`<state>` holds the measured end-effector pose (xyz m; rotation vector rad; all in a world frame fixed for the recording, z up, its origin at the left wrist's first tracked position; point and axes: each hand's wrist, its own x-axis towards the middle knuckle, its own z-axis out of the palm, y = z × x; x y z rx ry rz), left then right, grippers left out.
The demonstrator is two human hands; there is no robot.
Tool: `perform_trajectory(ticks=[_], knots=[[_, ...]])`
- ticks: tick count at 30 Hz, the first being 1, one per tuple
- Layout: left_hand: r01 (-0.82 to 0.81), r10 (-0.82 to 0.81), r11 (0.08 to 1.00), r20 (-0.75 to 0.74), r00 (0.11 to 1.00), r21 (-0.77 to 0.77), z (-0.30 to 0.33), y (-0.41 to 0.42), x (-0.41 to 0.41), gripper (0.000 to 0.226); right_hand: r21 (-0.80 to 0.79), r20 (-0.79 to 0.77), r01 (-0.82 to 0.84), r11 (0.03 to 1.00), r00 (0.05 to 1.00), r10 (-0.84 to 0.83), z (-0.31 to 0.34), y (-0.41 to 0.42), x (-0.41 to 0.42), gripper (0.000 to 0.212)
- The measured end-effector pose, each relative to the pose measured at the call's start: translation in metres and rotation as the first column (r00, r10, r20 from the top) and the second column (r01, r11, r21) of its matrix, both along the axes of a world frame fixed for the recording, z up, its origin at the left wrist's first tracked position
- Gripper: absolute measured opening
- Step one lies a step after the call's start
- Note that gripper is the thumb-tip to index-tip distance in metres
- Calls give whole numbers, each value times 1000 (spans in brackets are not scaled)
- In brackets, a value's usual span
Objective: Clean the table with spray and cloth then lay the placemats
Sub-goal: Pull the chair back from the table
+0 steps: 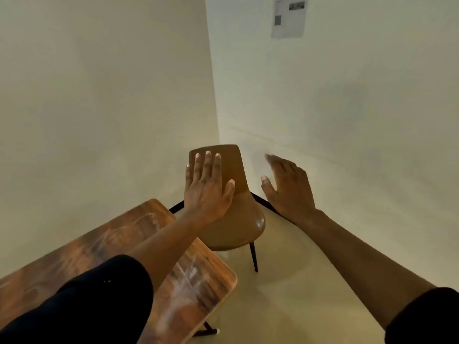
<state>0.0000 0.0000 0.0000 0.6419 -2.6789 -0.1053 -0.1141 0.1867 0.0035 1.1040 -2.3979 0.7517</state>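
Left hand [207,192]: fingers straight and spread, palm down, holding nothing. It sits in front of the chair [232,212] backrest in this view; can't tell whether it touches the backrest or floats short of it. Left forearm runs back over the table [74,254] corner, dark sleeve [99,301] pushed up past the elbow.

Right hand [285,189]: also released, fingers extended and slightly blurred, thumb out to the left, holding nothing. It's in the air just right of the chair, apart from it, with the wall behind. Right forearm comes in from lower right, dark cuff at the frame edge.

Table: wood-grain top with rounded corners, lower left of frame, near the left wall. Whitish streaks on the surface near the near-right corner and a fainter smear toward the far end. One dark leg with a light foot shows under the near edge. Nothing visible lying on the top besides the arm over it.

Chair: tan moulded seat and back, thin dark legs, standing in the room corner just off the table's far end.

Paper sheet [289,16] stuck on the right wall, upper right; print too small to read.

Floor is pale and glossy.
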Motion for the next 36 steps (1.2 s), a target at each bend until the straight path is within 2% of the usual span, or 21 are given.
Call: perform_trajectory(ticks=[3,6,12,17,25,28,33,36], knots=[[23,-40,990,120,992,138,-25,13,-11,80,76,96,-57,995,994,50,-18,20,-18,52],[28,-73,969,176,982,245,-60,28,-21,81,117,168,-65,991,985,45,-44,42,-33,56],[140,-235,854,131,963,501,-100,45,-55,69,112,238,-19,994,971,-8,-72,66,-69,55],[223,-298,796,45,953,563,-104,53,-103,62,93,315,4,996,949,-33,-87,72,-105,51],[215,-349,695,61,935,686,-117,30,-181,45,105,417,49,993,904,-89,-102,58,-172,42],[177,-325,676,74,943,715,-124,20,-203,42,95,495,9,995,867,-55,-108,55,-202,42],[66,-245,571,93,965,819,-144,15,-239,35,38,604,-30,999,797,1,-131,58,-256,40],[11,-180,548,105,978,836,-154,17,-270,33,26,648,-84,996,760,48,-143,56,-298,40]])
